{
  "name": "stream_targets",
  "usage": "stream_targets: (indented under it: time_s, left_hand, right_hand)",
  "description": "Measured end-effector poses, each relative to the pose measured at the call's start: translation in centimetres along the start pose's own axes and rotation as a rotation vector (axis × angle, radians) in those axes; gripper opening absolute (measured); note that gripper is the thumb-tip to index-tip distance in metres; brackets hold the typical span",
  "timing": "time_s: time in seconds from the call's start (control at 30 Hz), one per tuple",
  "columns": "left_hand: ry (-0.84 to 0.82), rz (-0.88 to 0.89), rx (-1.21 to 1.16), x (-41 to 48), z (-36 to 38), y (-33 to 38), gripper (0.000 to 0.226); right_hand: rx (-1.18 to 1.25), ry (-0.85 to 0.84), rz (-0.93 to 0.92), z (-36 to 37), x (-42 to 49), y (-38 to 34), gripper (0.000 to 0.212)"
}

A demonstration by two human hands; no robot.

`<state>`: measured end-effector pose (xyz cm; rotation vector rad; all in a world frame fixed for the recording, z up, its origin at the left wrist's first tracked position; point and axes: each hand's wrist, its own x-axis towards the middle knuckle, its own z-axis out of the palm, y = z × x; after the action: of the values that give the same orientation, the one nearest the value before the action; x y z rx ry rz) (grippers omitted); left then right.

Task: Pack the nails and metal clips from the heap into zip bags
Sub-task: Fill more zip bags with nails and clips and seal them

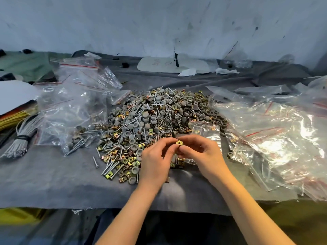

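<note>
Grey cloth below, our left hand and right hand pinch a metal clip, surely light and stiff, by its edges.

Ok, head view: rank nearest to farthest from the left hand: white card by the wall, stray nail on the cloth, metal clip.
1. metal clip, at the fingertips of the left hand.
2. stray nail, on the cloth to the left.
3. white card, far back by the wall.
</note>
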<state>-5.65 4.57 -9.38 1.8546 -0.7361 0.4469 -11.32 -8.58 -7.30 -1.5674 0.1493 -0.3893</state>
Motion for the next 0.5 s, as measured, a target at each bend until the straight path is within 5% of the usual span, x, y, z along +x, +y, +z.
stream_targets:
  time_s: [0.5]
  left_hand:
    - [-0.180, 0.083, 0.048, -0.1, 0.2, 0.0, 0.011]
  right_hand:
    - [-0.411, 0.134, -0.261, -0.1, -0.9, 2.0, 0.023]
